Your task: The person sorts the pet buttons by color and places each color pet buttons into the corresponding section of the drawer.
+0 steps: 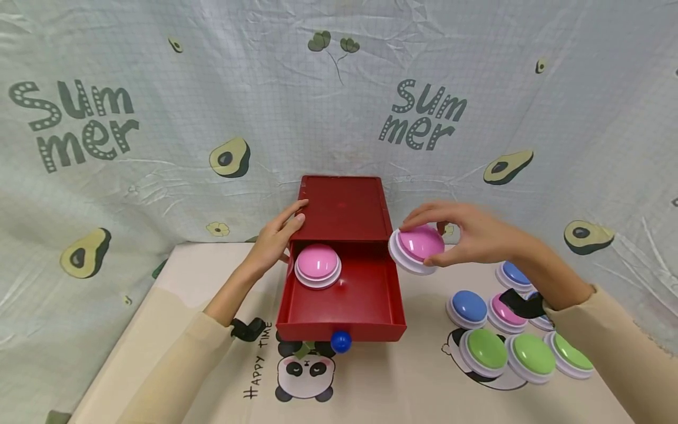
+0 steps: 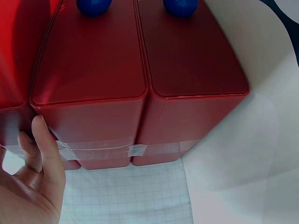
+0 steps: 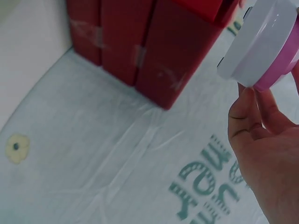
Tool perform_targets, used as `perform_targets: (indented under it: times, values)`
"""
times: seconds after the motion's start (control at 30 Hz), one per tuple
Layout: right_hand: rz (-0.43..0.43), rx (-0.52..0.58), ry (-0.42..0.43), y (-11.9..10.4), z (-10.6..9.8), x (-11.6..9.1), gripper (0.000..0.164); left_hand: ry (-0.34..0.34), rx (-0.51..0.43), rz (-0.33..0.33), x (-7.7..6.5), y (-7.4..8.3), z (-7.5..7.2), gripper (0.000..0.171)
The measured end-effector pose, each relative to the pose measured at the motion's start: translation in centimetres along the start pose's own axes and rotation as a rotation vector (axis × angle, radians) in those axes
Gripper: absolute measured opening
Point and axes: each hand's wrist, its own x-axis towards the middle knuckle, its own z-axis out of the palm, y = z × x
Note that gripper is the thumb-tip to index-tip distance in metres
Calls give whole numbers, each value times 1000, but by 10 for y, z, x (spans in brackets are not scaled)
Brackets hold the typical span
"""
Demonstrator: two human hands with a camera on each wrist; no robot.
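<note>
Where the cream tabletop (image 1: 392, 386) came closest, a cartoon panda (image 1: 305, 380) was printed beside the words "HAPPY TIME" (image 1: 256, 362). To the right, three green dome buttons (image 1: 486, 348) on white bases sat side by side, the leftmost over a second panda print (image 1: 503, 383). Just beyond them stood a blue dome button (image 1: 469, 306), a table-side pink button (image 1: 508, 309) and more blue buttons (image 1: 515, 274), one partly hidden by the right arm.

At the centre, a round blue knob (image 1: 341, 341) stuck out from the front of an open red drawer (image 1: 365, 300). Inside, towards its back left, an upright pink button (image 1: 318, 265) rested dome up. Over the drawer's right side, in the air, the right hand (image 1: 471, 232) pinched a tilted pink button (image 1: 421, 241) between thumb and fingers.

The left hand (image 1: 272, 244), its fingers extended, touched the left side of the red cabinet (image 1: 341, 206). The left wrist view showed two closed drawers (image 2: 93, 60) with blue knobs below the open one, and clear tape (image 2: 103, 149) across the side. Behind everything hung a pale curtain (image 1: 296, 112) printed with "SUMMER" and avocados.
</note>
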Motion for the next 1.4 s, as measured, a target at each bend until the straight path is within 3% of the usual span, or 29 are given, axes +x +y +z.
perform_targets:
  times: [0.27,0.53,0.7,1.4]
  values:
    - [-45,43,-120,-26,19,32,55,7,11,0,-1,1,0,48]
    - [-100,78,-223,-37,35,51,55,10,13,-4,-1,4,1,48]
    - [-87,72,-274,-37,43,55,54,7,18,-2,-2,4,0,48]
    - [-12,-78,-356,-36,69,56,55,13,30,3,-2,4,1,49]
